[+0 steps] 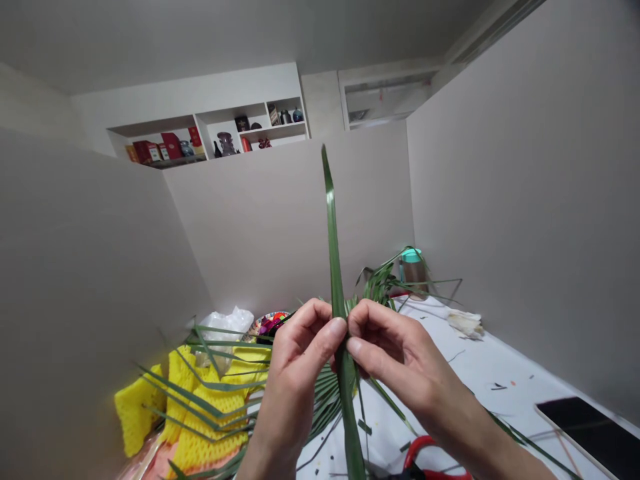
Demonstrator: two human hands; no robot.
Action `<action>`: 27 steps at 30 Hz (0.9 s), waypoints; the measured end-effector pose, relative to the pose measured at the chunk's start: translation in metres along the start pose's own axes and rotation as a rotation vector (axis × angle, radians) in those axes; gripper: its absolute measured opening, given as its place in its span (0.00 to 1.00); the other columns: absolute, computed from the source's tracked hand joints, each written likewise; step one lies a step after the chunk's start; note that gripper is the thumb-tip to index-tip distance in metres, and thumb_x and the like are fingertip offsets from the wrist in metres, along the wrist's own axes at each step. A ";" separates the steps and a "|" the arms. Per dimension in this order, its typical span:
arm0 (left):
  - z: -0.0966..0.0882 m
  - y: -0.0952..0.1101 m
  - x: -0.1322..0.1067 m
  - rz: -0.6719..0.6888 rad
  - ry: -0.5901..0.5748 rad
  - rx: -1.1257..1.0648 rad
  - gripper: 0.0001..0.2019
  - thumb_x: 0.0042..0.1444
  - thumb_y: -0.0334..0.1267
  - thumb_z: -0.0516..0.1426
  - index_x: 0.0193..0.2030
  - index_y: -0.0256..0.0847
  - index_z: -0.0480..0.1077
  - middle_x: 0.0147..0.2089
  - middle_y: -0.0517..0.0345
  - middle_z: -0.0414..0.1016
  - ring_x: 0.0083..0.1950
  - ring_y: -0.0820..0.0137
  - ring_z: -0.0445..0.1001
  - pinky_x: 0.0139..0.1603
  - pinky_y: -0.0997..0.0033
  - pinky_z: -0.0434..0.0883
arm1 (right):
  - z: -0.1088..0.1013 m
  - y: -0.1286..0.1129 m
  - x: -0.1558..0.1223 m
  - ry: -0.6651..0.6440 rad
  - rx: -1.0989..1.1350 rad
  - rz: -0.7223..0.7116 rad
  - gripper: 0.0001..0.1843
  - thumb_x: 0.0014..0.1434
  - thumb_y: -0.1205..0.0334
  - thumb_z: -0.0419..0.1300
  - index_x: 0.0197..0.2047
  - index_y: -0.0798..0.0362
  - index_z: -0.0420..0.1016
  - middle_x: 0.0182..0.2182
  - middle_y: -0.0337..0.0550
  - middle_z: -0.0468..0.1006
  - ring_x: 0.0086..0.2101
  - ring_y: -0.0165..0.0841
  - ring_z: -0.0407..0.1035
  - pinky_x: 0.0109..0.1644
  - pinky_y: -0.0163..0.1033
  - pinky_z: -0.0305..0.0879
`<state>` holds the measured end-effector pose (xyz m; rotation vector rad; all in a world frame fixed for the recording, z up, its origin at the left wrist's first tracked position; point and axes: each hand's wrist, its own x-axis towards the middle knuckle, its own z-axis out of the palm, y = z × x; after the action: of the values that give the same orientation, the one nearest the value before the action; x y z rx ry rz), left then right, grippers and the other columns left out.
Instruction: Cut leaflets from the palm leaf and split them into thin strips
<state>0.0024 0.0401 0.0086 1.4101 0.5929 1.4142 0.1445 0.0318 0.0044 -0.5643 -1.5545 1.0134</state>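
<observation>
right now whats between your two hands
A green palm leaf, pinched by the left hand and right hand, shows in the head view.

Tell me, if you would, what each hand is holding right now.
Left hand: closed, pinching a green palm leaf blade between thumb and fingers.
Right hand: closed, pinching the same blade from the other side.

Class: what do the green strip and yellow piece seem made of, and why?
The long green strip looks like fresh palm leaf, glossy, with a lengthwise crease. The yellow piece seems matte crocheted yarn, judging by its open looped mesh.
</observation>
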 end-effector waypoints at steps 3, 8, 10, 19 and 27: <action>-0.001 0.001 0.000 0.004 0.019 0.015 0.09 0.60 0.36 0.63 0.29 0.41 0.71 0.28 0.65 0.64 0.30 0.76 0.60 0.32 0.77 0.61 | 0.001 0.000 0.000 0.000 -0.021 -0.008 0.10 0.62 0.65 0.57 0.29 0.51 0.61 0.25 0.31 0.59 0.27 0.28 0.53 0.29 0.36 0.49; 0.003 0.005 0.000 -0.033 0.022 -0.024 0.10 0.59 0.36 0.62 0.28 0.40 0.69 0.26 0.64 0.62 0.28 0.76 0.58 0.29 0.77 0.61 | -0.003 0.006 0.002 -0.053 0.036 -0.018 0.10 0.62 0.62 0.56 0.29 0.50 0.60 0.25 0.31 0.57 0.27 0.28 0.53 0.30 0.36 0.52; 0.004 0.005 0.001 -0.041 0.023 -0.031 0.09 0.59 0.36 0.61 0.28 0.40 0.69 0.26 0.64 0.63 0.28 0.75 0.58 0.29 0.77 0.61 | -0.004 0.006 0.003 -0.069 0.040 -0.021 0.10 0.61 0.61 0.56 0.29 0.50 0.60 0.25 0.31 0.57 0.27 0.28 0.53 0.30 0.36 0.53; 0.000 0.003 0.000 0.012 0.030 0.067 0.10 0.60 0.36 0.61 0.28 0.41 0.69 0.28 0.65 0.61 0.31 0.74 0.59 0.33 0.76 0.60 | 0.002 0.001 0.003 0.062 -0.109 -0.030 0.12 0.66 0.58 0.58 0.31 0.51 0.66 0.26 0.34 0.65 0.29 0.29 0.59 0.32 0.36 0.56; -0.007 0.001 0.002 0.035 -0.003 0.154 0.11 0.62 0.37 0.60 0.28 0.42 0.70 0.28 0.65 0.62 0.32 0.74 0.60 0.34 0.75 0.60 | -0.001 0.005 0.002 0.087 -0.146 -0.065 0.06 0.64 0.60 0.58 0.34 0.50 0.68 0.29 0.34 0.69 0.31 0.29 0.65 0.36 0.36 0.62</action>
<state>-0.0042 0.0433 0.0090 1.5508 0.6903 1.4183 0.1437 0.0362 0.0018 -0.6465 -1.5670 0.8204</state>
